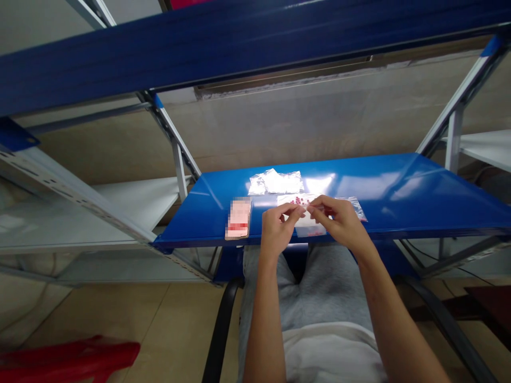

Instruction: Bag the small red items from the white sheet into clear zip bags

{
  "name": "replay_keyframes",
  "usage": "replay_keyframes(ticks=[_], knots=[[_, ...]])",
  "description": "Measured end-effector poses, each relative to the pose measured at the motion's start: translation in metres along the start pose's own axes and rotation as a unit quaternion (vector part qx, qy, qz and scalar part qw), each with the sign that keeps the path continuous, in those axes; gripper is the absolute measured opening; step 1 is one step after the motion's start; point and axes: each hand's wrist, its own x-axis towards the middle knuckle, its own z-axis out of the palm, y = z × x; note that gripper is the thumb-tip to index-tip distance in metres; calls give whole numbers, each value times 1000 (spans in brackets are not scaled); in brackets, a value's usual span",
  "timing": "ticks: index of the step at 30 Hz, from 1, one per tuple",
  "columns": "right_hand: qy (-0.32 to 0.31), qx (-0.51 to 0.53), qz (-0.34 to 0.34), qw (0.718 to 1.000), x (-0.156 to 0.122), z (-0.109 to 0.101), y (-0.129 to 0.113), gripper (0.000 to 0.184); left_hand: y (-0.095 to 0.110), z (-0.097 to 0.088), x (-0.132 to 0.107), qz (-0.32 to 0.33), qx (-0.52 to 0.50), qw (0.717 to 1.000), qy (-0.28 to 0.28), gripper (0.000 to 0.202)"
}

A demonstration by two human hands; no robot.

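The left hand (277, 230) and right hand (339, 221) come together at the fingertips, both pinching one clear plastic bag (351, 207) holding a red-dotted white sheet (297, 200), just behind the front edge of a blue steel shelf (399, 181). Behind them lies one bag of white contents (275, 182); to the left, just beside the left hand, one blurred pinkish packet (238, 218). The shelf extends well past the bag to the right.

Bright light from above; white glare streaks the blue steel shelf (383, 183) and clear plastic bag (291, 201); pink card (238, 218) pixelated; wide-angle bowing at frame edges; shadows faint.
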Motion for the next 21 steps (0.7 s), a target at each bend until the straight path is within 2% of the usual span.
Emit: replay_keyframes(ticks=[5, 9, 11, 13, 15, 17, 21], knots=[[25, 30, 65, 997, 1, -30, 5, 35, 3, 28, 0, -26, -78, 996, 23, 24], [-68, 23, 139, 988, 6, -73, 11, 46, 4, 60, 5, -70, -143, 986, 41, 22], [-91, 23, 162, 982, 5, -95, 15, 47, 4, 77, 11, -83, -172, 981, 37, 22], [-70, 14, 173, 982, 2, -115, 22, 48, 1, 97, 18, -103, -201, 974, -3, 22], [-27, -3, 184, 982, -2, -134, 33, 51, -5, 120, 27, -127, -225, 964, -69, 25], [16, -20, 209, 978, -4, -150, 50, 50, -15, 145, 36, -141, -226, 956, -125, 37], [89, -2, 304, 949, -4, -170, 87, 37, -35, 191, 58, -147, -146, 970, -128, 48]])
